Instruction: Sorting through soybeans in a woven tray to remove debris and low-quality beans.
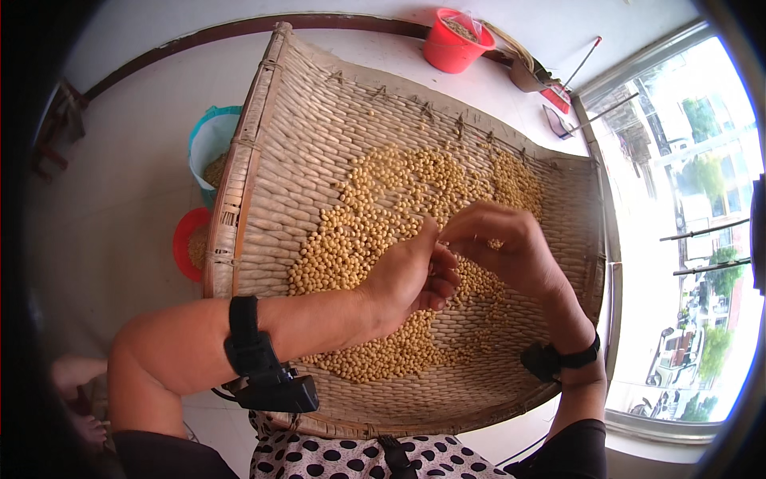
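Observation:
A large woven wicker winnowing basket spreads out before me, its near rim against my lap. Yellow soybeans lie scattered in a broad layer over its middle, with a denser patch near the right side. Above the beans, my left hand is raised with its fingers curled towards the palm. My right hand arches over from the right, its blurred fingertips close to the left thumb. Whether they touch is unclear. Anything small inside either hand is hidden by the fingers.
Left of the basket stand a teal-rimmed bag and a red bowl, both with grain-like contents. At the far wall are a red bucket, a broom and a dustpan. A glass window fills the right side.

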The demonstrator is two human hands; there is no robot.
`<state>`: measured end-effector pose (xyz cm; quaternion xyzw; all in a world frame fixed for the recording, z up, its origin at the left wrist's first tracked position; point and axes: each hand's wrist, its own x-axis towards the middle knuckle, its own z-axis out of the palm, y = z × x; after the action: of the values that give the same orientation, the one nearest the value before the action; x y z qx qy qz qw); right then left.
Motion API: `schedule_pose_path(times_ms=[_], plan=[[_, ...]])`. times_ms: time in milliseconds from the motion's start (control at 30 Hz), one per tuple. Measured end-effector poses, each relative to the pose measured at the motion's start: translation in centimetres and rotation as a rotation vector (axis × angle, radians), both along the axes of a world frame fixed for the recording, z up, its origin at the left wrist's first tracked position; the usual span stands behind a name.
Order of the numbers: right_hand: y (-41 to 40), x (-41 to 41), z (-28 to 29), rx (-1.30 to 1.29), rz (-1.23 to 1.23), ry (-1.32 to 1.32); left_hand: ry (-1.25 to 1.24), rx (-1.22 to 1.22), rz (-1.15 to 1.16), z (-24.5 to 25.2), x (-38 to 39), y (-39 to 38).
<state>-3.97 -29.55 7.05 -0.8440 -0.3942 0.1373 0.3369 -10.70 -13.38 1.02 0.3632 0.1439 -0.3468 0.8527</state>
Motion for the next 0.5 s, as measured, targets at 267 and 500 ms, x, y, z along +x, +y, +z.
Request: schedule_pose_path(times_ms=[267,500], plan=[[4.8,6.4,-6.6,-0.063,-0.154,-0.164,-0.373,0.370,-0.477,-0.5,-0.5,-0.8],[8.8,8.4,-10.1,-0.116,-0.057,-0.450,-0.526,0.467,-0.506,-0.8,-1.3,-1.2]])
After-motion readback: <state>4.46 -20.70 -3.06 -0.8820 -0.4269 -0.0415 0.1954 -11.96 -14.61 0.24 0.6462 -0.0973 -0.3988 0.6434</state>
